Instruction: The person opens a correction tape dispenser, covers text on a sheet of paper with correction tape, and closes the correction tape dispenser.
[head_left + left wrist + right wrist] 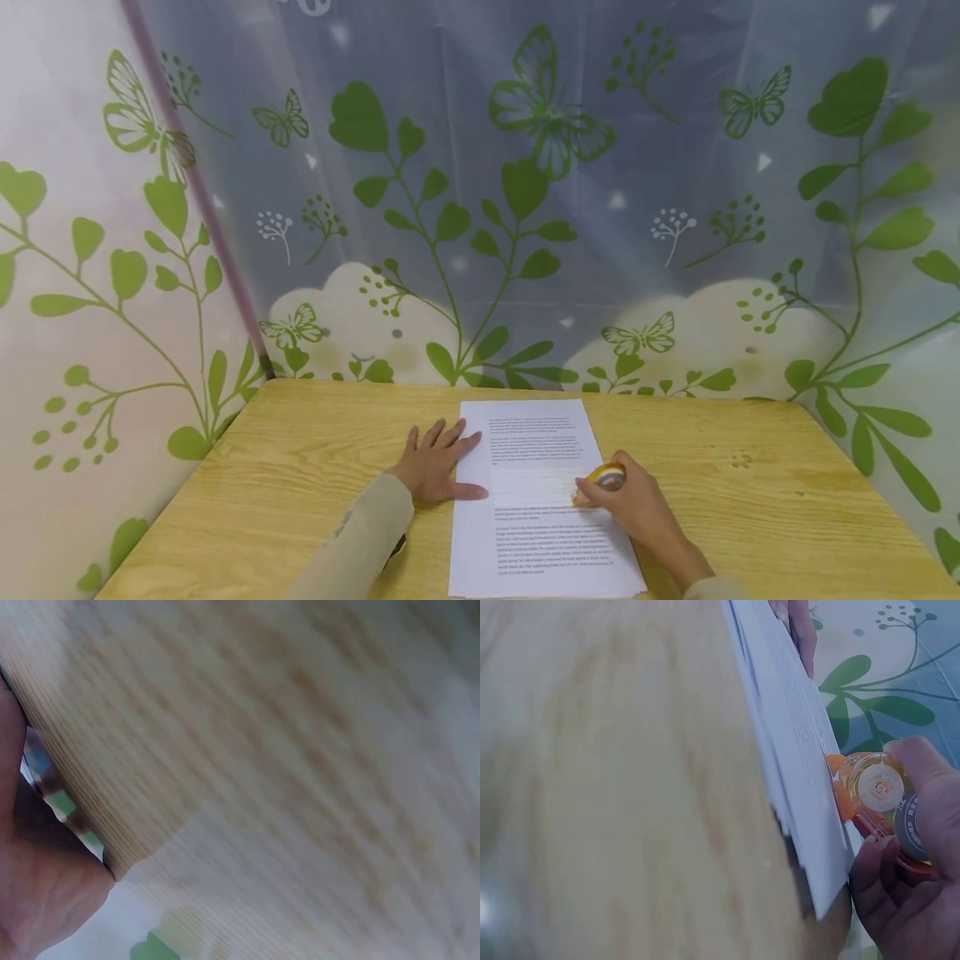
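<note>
A stack of printed paper [540, 483] lies on the wooden table, with a blank band between its blocks of text. My left hand [435, 467] is spread beside it, thumb and fingertips resting on the sheet's left edge; in the left wrist view only part of that hand [45, 892] shows. My right hand [637, 504] grips an orange correction tape dispenser [606, 477] at the right end of the blank band. From the right wrist view, the fingers of my right hand [922, 862] hold the round, clear-cased dispenser [877, 787], its orange tip at the paper [787, 735].
The wooden table [300, 450] reaches back to a patterned curtain [480, 208] with green leaves and butterflies. Another curtain panel [97, 250] hangs at the left. Several sheets make up the stack, their edges slightly uneven.
</note>
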`<state>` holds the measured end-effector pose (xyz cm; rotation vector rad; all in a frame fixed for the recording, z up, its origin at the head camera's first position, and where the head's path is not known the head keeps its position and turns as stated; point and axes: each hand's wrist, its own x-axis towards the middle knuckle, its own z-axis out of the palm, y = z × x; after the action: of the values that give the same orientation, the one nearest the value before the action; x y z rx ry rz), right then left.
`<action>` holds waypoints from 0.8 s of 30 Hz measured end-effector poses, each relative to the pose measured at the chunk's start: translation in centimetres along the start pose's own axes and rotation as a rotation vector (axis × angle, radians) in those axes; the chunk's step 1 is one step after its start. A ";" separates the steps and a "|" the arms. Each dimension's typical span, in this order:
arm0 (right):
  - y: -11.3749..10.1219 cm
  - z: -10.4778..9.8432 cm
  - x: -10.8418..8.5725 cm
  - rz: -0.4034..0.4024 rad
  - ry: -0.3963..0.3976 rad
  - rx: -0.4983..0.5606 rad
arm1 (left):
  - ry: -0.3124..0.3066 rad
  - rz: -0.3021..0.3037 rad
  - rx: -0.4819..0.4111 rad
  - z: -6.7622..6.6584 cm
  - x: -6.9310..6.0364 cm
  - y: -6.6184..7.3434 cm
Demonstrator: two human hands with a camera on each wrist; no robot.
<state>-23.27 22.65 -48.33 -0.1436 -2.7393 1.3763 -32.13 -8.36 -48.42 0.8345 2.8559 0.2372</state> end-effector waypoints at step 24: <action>0.9 -1.1 0.2 0.021 -0.006 -0.036 | 0.009 -0.001 0.026 -0.2 -0.3 0.3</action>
<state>-23.27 24.02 -48.39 -0.1705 -2.7764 1.3354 -31.80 -8.31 -48.15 0.8389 2.8740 0.2043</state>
